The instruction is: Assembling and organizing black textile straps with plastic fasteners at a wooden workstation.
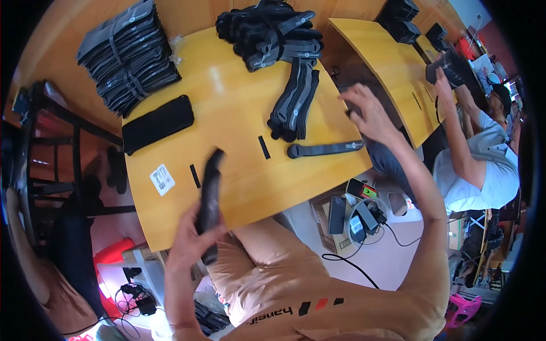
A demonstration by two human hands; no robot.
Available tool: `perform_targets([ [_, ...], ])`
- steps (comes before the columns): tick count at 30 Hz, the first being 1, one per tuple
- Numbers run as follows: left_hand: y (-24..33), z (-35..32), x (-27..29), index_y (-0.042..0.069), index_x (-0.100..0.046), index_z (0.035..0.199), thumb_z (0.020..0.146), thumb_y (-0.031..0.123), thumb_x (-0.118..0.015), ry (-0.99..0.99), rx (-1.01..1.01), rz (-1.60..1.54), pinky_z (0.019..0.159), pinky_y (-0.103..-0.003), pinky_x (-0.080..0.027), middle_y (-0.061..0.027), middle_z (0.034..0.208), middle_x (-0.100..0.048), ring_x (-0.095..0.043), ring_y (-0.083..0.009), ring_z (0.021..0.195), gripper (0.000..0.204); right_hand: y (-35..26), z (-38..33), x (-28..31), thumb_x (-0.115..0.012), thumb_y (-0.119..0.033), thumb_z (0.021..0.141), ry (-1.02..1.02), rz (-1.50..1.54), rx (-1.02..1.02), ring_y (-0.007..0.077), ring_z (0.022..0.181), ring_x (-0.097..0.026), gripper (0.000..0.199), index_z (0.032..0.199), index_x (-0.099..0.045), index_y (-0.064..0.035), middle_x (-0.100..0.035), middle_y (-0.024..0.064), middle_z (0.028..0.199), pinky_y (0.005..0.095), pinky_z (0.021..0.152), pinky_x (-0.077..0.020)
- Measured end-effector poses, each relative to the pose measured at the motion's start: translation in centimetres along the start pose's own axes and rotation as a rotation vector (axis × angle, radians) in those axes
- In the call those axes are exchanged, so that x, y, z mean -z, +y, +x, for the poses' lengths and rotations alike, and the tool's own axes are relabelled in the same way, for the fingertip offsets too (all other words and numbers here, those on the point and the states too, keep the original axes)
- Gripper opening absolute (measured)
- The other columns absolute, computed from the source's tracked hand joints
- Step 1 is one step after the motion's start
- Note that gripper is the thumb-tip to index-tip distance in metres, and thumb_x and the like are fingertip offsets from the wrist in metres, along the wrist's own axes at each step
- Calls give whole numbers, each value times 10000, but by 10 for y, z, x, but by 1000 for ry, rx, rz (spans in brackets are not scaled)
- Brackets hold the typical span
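Over the table's front edge, my left hand (190, 238) is closed round a long black folded fabric piece (210, 199), held upright. My right hand (369, 113) hovers past the table's right edge, fingers apart, with nothing visible in it. Close by, a black strap with a rounded end and grey print (324, 149) lies across the right front of the table. Behind it, several similar straps (294, 102) are laid in a bunch, reaching back to a larger tied bundle of straps (273, 34). On the left rests a flat black fabric piece (159, 124).
A strapped stack of black folded pieces (128, 57) stands at the back left of the yellow table (239, 108). A white label (162, 179) and two short black strips lie in front. Boxes, adapters and cables (367, 219) sit below right. Another person (478, 153) works at the right-hand table.
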State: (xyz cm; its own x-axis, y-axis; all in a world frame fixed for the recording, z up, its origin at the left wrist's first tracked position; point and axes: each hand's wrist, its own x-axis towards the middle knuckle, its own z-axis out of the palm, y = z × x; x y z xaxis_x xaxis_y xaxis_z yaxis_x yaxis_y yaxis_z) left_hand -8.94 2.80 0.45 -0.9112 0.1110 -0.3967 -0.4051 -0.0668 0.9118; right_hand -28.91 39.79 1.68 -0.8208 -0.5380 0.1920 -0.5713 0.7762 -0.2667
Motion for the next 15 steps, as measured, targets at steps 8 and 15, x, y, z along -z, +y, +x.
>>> perform_targets([
  [8,108,170,-29,-41,-500,900,670,84,-647,157,-498,735,591,-384,-436,-215,694,-549,-570,-348,649,301,22,134,-32,-524,-5,686,34,1,91,325,891,-554,251,928,-590,8,-549,148,869,373,829,-449],
  [15,115,312,-84,67,-458,1122,664,107,-730,460,-943,1202,672,-419,-508,-162,975,-511,-606,-358,828,534,11,123,-82,-528,-74,751,101,48,211,294,941,-524,155,868,-603,-5,-544,121,902,389,873,-411],
])
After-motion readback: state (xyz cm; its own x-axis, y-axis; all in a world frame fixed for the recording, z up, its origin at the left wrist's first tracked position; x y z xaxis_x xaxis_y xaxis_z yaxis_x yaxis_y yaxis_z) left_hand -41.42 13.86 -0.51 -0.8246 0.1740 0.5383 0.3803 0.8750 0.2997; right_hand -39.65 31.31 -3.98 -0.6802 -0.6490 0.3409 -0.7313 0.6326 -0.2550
